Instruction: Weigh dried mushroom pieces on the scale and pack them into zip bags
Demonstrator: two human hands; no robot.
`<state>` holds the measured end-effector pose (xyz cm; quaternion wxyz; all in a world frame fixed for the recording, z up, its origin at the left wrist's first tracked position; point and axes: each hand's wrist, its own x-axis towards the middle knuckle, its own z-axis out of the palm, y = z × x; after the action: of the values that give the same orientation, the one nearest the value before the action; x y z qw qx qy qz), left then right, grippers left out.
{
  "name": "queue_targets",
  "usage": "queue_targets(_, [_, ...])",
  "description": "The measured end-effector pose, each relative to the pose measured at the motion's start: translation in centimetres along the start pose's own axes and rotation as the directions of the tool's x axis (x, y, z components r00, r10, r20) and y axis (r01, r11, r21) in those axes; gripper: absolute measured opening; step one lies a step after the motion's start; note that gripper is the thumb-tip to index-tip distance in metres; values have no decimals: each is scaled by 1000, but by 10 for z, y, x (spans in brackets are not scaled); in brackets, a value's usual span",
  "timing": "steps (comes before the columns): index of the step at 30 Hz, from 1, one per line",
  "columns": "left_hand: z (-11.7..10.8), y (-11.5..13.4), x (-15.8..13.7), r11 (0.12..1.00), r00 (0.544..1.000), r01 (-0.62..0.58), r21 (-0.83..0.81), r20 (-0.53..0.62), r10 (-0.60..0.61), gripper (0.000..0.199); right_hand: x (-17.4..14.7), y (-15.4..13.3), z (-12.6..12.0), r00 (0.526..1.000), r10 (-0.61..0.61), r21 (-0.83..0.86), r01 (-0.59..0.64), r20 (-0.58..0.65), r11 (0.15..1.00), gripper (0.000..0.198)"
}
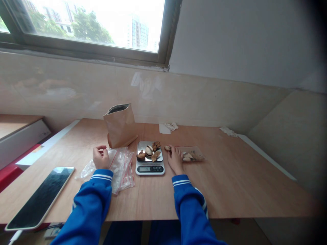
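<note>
A small digital kitchen scale (150, 169) sits in the middle of the table, and its display is too small to read. On its metal plate lie several dried pieces (148, 150), brown and cream, whose kind I cannot tell. Just right of the scale, my right hand (175, 159) has its fingertips closed on a small brown-and-cream dried piece (167, 148). Partly behind that hand lies a clear zip bag (198, 153) with more pale pieces in it. My left hand (101, 157) rests over empty clear zip bags (120, 170), its fingers curled in with nothing visible in them.
An open brown paper bag (120, 127) stands upright behind the zip bags. At the front left a phone (42, 197) lies with a cable at its lower end. Crumpled white paper (170, 127) lies by the wall, under a window (97, 27).
</note>
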<state>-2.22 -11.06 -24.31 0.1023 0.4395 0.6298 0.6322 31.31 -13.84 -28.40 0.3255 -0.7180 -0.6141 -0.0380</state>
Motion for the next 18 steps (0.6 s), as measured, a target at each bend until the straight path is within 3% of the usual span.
queue_targets(4, [2,-4,2,998,998,-58,-29,-34,57,29,0,0,1,1000,2,7,-2,-4,1000,36])
queue_targets(12, [11,-20,8,993,977,-104,55,194,91,73,-1,3,6,999,8,5,-7,-53,1000,43])
queue_targets(14, [11,-18,8,987,966,-110,116,246,79,73,-2,1,5,998,7,19,-6,-63,1000,46])
queue_targets(18, [9,-12,7,945,930,-158,287,364,45,49,-1,-9,-5,993,-6,103,18,-116,994,46])
